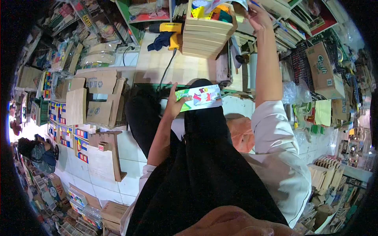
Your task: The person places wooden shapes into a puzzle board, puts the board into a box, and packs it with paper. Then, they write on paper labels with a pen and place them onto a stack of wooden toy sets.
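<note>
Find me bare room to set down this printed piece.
The wooden tabletop is bare on both sides of the black cord, nearer you than the yellow tool and wooden stack. White floor tiles also show between the brown board and your black clothing. It's crowded around the cardboard carton on the right.

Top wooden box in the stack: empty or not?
Not empty: yellow, orange and green pieces show inside the box. Cannot tell how full.

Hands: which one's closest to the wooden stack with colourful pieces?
The right hand, stretched out beside the wooden stack; the left hand is lower, holding a printed card.
</note>
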Tool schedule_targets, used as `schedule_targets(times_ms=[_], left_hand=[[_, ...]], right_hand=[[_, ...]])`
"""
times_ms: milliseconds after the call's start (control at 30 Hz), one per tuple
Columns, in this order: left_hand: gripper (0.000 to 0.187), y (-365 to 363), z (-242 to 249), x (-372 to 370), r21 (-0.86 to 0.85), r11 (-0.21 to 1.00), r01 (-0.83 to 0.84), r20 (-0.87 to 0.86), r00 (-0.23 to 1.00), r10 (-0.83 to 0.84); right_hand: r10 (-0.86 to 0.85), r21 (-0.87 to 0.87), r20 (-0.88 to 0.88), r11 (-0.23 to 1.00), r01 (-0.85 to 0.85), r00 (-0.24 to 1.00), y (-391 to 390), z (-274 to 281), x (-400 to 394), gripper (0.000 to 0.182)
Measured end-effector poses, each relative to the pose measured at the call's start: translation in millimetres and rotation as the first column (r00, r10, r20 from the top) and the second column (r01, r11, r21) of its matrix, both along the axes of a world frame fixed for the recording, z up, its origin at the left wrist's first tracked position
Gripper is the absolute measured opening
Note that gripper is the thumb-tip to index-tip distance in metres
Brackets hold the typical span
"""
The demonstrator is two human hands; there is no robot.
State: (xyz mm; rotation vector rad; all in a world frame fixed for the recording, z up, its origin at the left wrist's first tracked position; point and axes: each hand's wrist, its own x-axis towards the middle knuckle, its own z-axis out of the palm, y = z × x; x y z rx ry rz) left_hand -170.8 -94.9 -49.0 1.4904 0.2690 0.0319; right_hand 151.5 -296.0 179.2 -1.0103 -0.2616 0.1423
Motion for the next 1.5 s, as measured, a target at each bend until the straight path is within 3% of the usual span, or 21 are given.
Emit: schedule_targets(times_ms=[33,100,167,200,233,300,367,467,500,533,567,633,667,700,767,833,900,967,1067,1200,1500], left_hand=[[0.071,0,3,2,0.013,1.000,-0.007,0.021,1.000,0.007],[0.072,1,7,2,-0.076,0.997,0.004,-0.034,0.999,-0.006],[0.073,1,7,0,-0.166,0.986,0.009,-0.092,0.995,-0.025],[0.074,1,1,1,-0.163,0.986,0.018,-0.068,0.997,-0.029],[0.076,2,1,3,-0.160,0.987,0.025,-0.044,0.998,-0.033],[0.077,1,2,1,-0.169,0.985,0.027,-0.039,0.999,-0.034],[0.078,0,4,-1,-0.176,0.984,0.028,-0.042,0.998,-0.036],[0.075,-1,-4,0,-0.157,0.987,-0.018,-0.045,0.999,0.011],[0.073,1,-15,2,-0.145,0.989,-0.034,-0.059,0.998,0.025],[0.071,0,-23,4,-0.133,0.990,-0.050,-0.078,0.996,0.040],[0.055,-3,-9,2,0.013,0.995,-0.095,-0.089,0.991,0.096],[0.037,-2,-16,5,-0.168,0.985,-0.032,-0.112,0.994,0.014],[0.031,-6,-6,2,-0.183,0.981,-0.066,-0.142,0.989,0.040],[0.026,-8,9,4,-0.194,0.976,-0.101,-0.165,0.984,0.069],[0.029,-7,-6,4,-0.217,0.973,-0.076,-0.090,0.994,0.058],[0.029,-8,-11,5,-0.175,0.982,-0.078,-0.088,0.994,0.063],[0.028,-8,-13,5,-0.092,0.994,-0.061,-0.084,0.995,0.054],[0.029,-10,-1,5,-0.196,0.977,-0.083,-0.119,0.991,0.060],[0.026,-10,-5,5,-0.112,0.991,-0.079,-0.114,0.991,0.066],[0.024,-12,12,5,-0.064,0.995,-0.079,-0.124,0.990,0.071],[0.024,-11,13,4,-0.023,0.999,-0.048,-0.132,0.990,0.045]], right_hand=[[-0.012,0.177,-0.014,0.984,0.015,1.000,5,12,-9,0.022],[0.019,0.224,-0.024,0.974,-0.013,1.000,-3,11,3,0.023],[0.113,-0.121,0.179,0.988,-0.092,0.977,-13,-13,39,0.023],[0.067,-0.247,0.185,0.969,-0.019,0.980,-11,-29,54,0.016],[0.049,-0.365,0.149,0.931,0.009,0.988,-6,-22,35,0.022],[-0.047,-0.515,0.198,0.845,0.145,0.979,-2,-41,38,0.021],[-0.022,-0.538,0.270,0.826,0.170,0.963,-6,-51,43,0.019],[-0.010,-0.724,0.343,0.635,0.271,0.939,-6,-51,41,0.018],[-0.011,-0.728,0.334,0.632,0.266,0.942,-6,-47,41,0.018],[-0.027,-0.726,0.541,0.490,0.483,0.841,-6,-37,34,0.009],[0.004,-0.665,0.710,0.334,0.668,0.704,-5,-28,23,0.009],[0.085,-0.702,0.710,0.161,0.694,0.699,-1,-1,-12,0.013],[-0.126,-0.531,0.605,0.671,0.517,0.786,11,-1,-44,0.018],[-0.145,-0.575,0.550,0.649,0.499,0.822,18,7,-77,0.020],[-0.080,-0.513,0.363,0.814,0.272,0.928,12,-26,-108,0.013],[0.169,-0.825,0.425,0.476,0.304,0.889,8,-53,-162,0.016],[0.195,-0.647,0.247,0.763,0.012,0.949,11,-129,-184,0.015],[0.240,-0.598,0.013,0.780,-0.185,0.971,13,-165,-219,0.014],[0.257,-0.718,0.084,0.685,-0.120,0.963,12,-180,-251,0.011],[0.196,-0.647,0.118,0.759,-0.074,0.973,7,-210,-264,0.009],[0.225,-0.674,0.074,0.729,-0.118,0.972,6,-214,-262,0.010]])
